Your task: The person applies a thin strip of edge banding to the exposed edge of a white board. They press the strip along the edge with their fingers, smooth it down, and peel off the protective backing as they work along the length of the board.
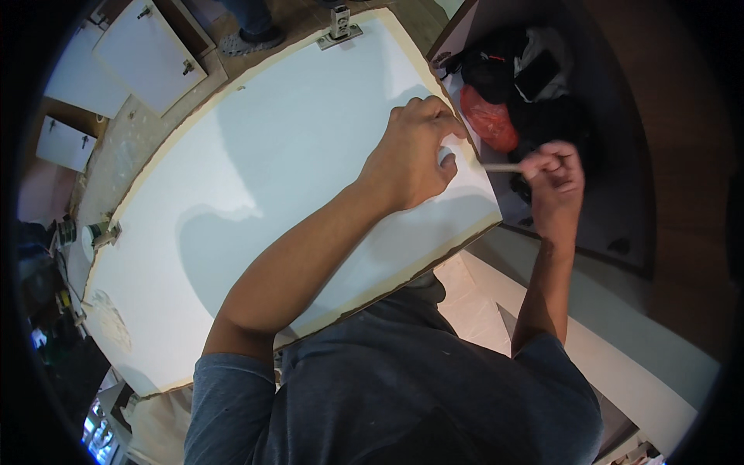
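A large white cabinet door [310, 139] with cream borders and rough brown edges lies across in front of me. My left hand [422, 151] rests on it near the right edge, its fingers bent over that edge and the thumb curled apart from them. Just beyond that edge, my right hand [554, 174] is closed, slightly blurred, on a thin pale stick-like piece [502, 167]. This piece reaches to the door's edge; I cannot make out whether it is a tool or a strip. A metal hinge [339, 29] sits on the door's far edge.
A dark-lined compartment [604, 209] on the right holds dark bags [488, 74] and a red plastic bag [488, 120]. Smaller white doors with hinges [147, 58] stand at the far left. A person's foot in a grey shoe [252, 41] is beyond the far edge.
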Demonstrator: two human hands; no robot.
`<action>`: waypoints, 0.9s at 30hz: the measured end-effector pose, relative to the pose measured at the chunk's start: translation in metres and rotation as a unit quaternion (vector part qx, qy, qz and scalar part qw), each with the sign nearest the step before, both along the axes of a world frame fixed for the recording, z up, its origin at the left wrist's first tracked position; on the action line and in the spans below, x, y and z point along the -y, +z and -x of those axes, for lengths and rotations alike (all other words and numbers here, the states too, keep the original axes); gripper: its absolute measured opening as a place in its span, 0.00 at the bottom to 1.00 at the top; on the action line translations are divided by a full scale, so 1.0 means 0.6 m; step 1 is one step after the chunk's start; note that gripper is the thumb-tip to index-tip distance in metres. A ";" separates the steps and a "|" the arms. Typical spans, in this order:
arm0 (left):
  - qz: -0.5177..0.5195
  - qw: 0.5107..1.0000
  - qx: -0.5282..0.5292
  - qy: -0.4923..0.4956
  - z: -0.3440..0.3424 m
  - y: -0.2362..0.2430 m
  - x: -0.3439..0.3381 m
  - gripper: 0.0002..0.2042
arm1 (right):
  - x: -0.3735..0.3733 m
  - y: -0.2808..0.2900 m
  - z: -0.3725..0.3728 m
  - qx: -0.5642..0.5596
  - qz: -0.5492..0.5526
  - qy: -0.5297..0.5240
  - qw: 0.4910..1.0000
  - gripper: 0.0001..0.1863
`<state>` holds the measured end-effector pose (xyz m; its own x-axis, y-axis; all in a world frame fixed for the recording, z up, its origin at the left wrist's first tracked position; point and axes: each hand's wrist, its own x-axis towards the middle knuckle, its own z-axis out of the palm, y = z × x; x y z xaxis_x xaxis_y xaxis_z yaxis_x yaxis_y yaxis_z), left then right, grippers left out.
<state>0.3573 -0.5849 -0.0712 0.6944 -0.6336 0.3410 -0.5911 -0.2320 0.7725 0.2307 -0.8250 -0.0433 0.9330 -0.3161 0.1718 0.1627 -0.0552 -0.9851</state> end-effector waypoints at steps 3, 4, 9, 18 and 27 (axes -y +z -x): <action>0.058 0.994 -0.078 0.059 0.007 0.009 0.004 0.16 | -0.001 0.055 -0.041 0.092 -0.036 -0.046 0.994 0.18; 0.081 0.986 -0.118 0.083 0.009 0.017 0.005 0.15 | 0.002 0.071 -0.055 0.120 -0.013 -0.030 0.992 0.18; 0.090 0.979 -0.116 0.140 0.007 0.019 0.004 0.15 | -0.006 0.158 -0.125 0.264 -0.004 -0.049 0.963 0.17; 0.122 0.980 -0.088 0.130 0.007 0.012 0.008 0.14 | -0.010 0.230 -0.149 0.364 0.007 -0.057 0.930 0.15; 0.105 0.978 -0.136 0.120 0.007 0.013 0.003 0.13 | 0.012 0.173 -0.062 0.331 0.022 -0.050 0.942 0.13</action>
